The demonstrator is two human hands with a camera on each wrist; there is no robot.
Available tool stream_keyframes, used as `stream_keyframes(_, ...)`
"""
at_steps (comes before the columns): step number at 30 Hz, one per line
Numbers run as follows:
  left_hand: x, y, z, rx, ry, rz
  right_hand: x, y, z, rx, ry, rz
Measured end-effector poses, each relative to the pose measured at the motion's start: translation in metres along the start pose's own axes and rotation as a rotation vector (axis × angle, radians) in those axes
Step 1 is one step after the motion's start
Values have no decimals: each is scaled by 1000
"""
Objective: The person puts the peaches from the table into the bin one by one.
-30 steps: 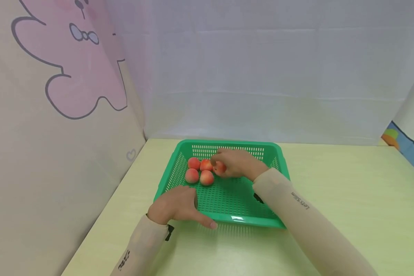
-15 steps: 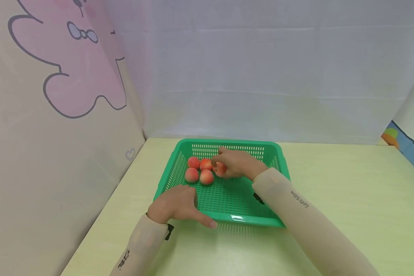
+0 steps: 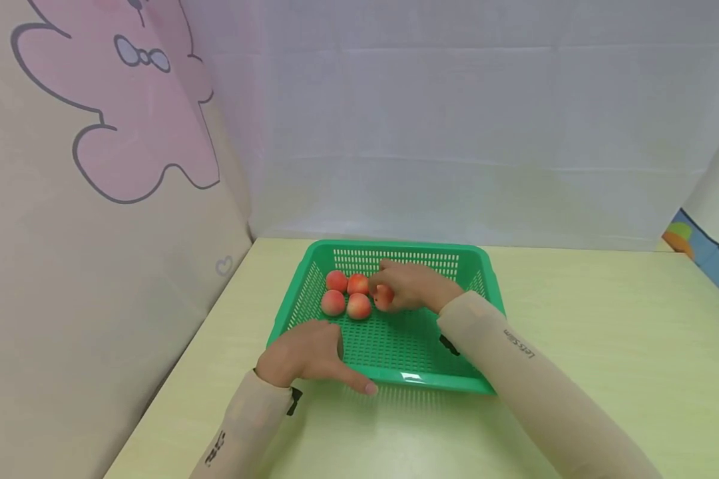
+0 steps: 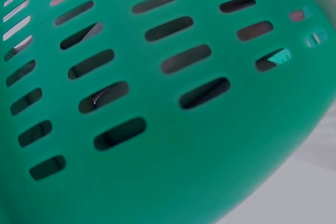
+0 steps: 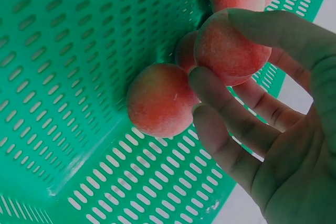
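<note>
My right hand (image 3: 416, 285) reaches into a green plastic basket (image 3: 443, 382) and holds a peach (image 5: 228, 48) between thumb and fingers. Beside it, in the basket's far left part, several red and yellow peaches (image 3: 359, 307) lie close together. In the right wrist view another peach (image 5: 159, 100) is just past my fingertips, near the basket wall. My left hand (image 3: 304, 352) grips the near left corner of the basket, thumb stretched along the outside of the near rim; its other fingertips are hidden. The left wrist view is filled by the slotted basket wall (image 4: 168, 145).
The basket stands on a pale yellow table (image 3: 599, 332). A white cloth wall (image 3: 479, 133) closes off the back, and a cloth with a pink cartoon figure (image 3: 156, 133) hangs along the left. Another printed cloth (image 3: 716, 219) hangs at the right edge.
The peach in my right hand has shifted very slightly to the right and toward me, with the fingertips. My left hand keeps its place on the basket corner.
</note>
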State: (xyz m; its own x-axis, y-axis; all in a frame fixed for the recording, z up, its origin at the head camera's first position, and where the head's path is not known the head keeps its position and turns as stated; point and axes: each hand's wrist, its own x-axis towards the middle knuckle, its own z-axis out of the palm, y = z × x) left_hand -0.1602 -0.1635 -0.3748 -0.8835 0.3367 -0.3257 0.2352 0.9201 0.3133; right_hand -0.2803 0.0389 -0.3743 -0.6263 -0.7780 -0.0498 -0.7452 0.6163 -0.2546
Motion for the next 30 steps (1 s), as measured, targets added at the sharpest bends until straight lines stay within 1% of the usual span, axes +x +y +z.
stream_keyframes(7, 0, 0, 0, 4, 4, 3, 0, 1, 1, 33, -9, 2)
stream_keyframes(14, 0, 0, 0, 10, 7, 8, 1, 2, 3, 82, 4, -33)
stream_keyframes(18, 0, 0, 0, 10, 5, 7, 3, 4, 5, 94, -16, -25)
stream_keyframes(25, 1, -1, 1, 7, 10, 3, 4, 3, 5, 103, -58, 15)
stream_keyframes(30, 1, -1, 1, 13, 10, 4, 4, 3, 5, 103, -83, 9)
